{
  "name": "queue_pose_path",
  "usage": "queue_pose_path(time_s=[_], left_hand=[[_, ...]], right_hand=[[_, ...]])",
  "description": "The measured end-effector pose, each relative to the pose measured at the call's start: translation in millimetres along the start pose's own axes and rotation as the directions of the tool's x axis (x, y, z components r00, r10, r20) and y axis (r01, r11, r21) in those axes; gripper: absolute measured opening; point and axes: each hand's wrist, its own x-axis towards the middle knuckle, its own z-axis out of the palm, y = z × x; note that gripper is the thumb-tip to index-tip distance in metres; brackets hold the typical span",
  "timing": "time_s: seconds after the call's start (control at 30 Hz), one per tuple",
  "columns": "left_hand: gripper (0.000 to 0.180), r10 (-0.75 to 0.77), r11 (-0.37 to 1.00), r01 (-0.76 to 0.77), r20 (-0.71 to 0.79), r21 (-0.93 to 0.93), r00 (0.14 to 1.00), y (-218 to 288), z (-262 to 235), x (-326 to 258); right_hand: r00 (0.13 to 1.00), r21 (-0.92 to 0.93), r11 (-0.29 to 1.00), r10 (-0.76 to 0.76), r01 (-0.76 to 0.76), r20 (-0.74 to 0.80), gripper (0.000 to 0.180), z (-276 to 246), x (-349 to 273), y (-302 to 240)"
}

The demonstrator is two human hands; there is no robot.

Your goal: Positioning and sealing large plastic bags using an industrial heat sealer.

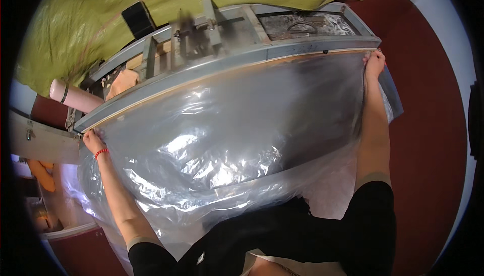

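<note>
A large clear plastic sheet (222, 170) spreads wide in front of me, crinkled and shiny nearest my body. My left hand (93, 141) is closed at its far left corner, by the end of a grey metal bar (227, 60); a red bead bracelet circles that wrist. At the bar's right end, my right hand (374, 65) pinches the sheet's other far corner, arm stretched out. Between the hands the sheet's far edge runs along a thin tan strip on the bar. The fingertips are too small to make out fully.
Behind the bar, a metal frame (254, 23) has crosspieces and compartments. A pink cylindrical bottle (75, 96) leans at its left, near a peach-coloured cloth (123, 83). A dark phone (138, 20) lies on a yellow-green tarp (91, 29). Dark red flooring (428, 134) extends at the right.
</note>
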Motion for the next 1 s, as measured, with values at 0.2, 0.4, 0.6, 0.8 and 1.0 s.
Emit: queue_pose_path(time_s=[0.2,0.4,0.6,0.8,1.0], left_hand=[[0.007,-0.071,0.995,0.065,-0.08,-0.08,0.994,10.4,8.1,-11.2],[0.004,0.017,0.993,-0.054,0.339,0.102,0.941,73.0,-6.0,-60.9],[0.003,0.066,0.998,-0.066,0.554,-0.02,0.83,161.4,-9.6,-152.8],[0.006,0.051,0.993,0.025,0.598,-0.118,0.8,219.7,-27.0,-209.6],[0.006,0.14,0.99,-0.092,0.689,-0.106,0.711,258.8,-52.1,-241.0]], right_hand=[[0.999,0.166,0.986,-0.036,0.034,0.013,0.015,0.9,-5.5,-9.7],[0.99,-0.243,0.962,-0.1,0.123,0.104,0.029,-46.0,-31.9,-61.3],[0.829,-0.83,0.526,-0.536,0.184,-0.156,0.028,-123.1,-24.1,-74.1],[0.795,-0.223,0.792,-0.458,0.568,0.398,0.024,59.7,-200.4,-221.0],[0.1,0.595,0.651,-0.71,0.471,0.697,0.028,197.9,-418.1,-285.4]])
